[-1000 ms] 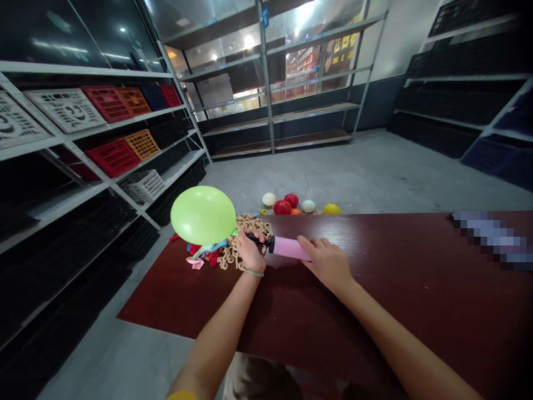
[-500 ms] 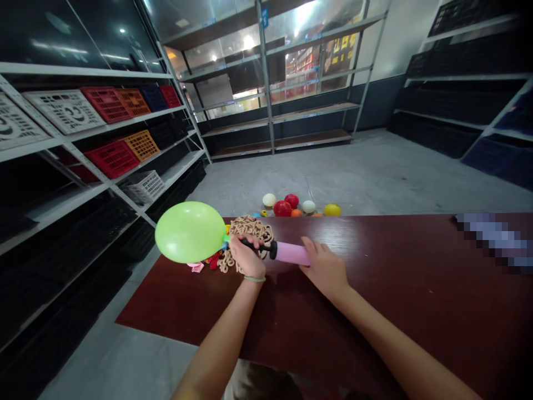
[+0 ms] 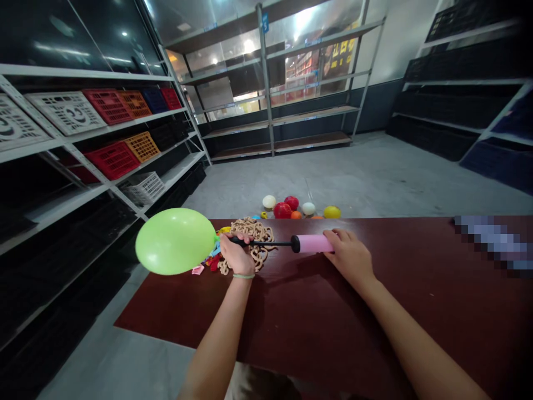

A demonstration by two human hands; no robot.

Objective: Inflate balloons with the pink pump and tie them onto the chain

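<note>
The green balloon (image 3: pixel 175 241) is well swollen, so the filling looks far along; it is held out over the left end of the desk (image 3: pixel 333 322). The left grip (image 3: pixel 238 255) is closed around the pump's (image 3: pixel 295 243) black handle (image 3: pixel 237 240), right by the balloon's neck (image 3: pixel 217 239). No knot shows, though the hand hides part of that spot. The right grip (image 3: pixel 352 258) is closed on the pink barrel (image 3: pixel 315 243), and the rod (image 3: pixel 271 243) stands well out, suggesting an unfinished stroke. Limp balloons (image 3: pixel 198 269), unfilled, and beige strands (image 3: pixel 252 229) lie near the left grip. Round things (image 3: pixel 282 210) show beyond the desk; I cannot tell whether they are filled balloons.
</note>
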